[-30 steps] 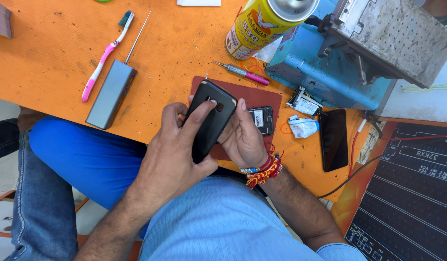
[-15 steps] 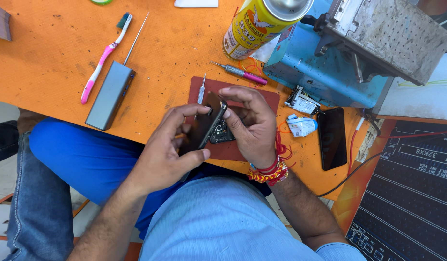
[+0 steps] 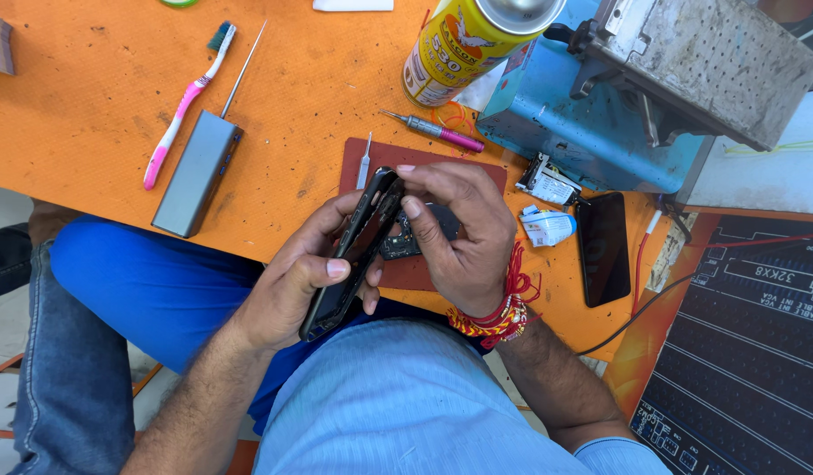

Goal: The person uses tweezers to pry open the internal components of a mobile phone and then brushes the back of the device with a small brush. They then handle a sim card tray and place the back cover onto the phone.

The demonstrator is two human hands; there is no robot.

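Both hands on the black phone frame (image 3: 353, 255), held on edge above the dark red mat (image 3: 424, 163).

I see the left hand (image 3: 288, 290) w/ fingers closed round the frame's lower part; the right hand (image 3: 463, 233) pinches its top end, fingers closed on it. A small circuit board (image 3: 404, 244) lies on the mat just behind. Around on the orange desk (image 3: 90, 97): pink screwdriver (image 3: 434, 131), yellow spray can (image 3: 463, 40), grey box (image 3: 195, 173), pink toothbrush (image 3: 185, 105), black phone (image 3: 603, 248) near the blue machine (image 3: 591, 123).
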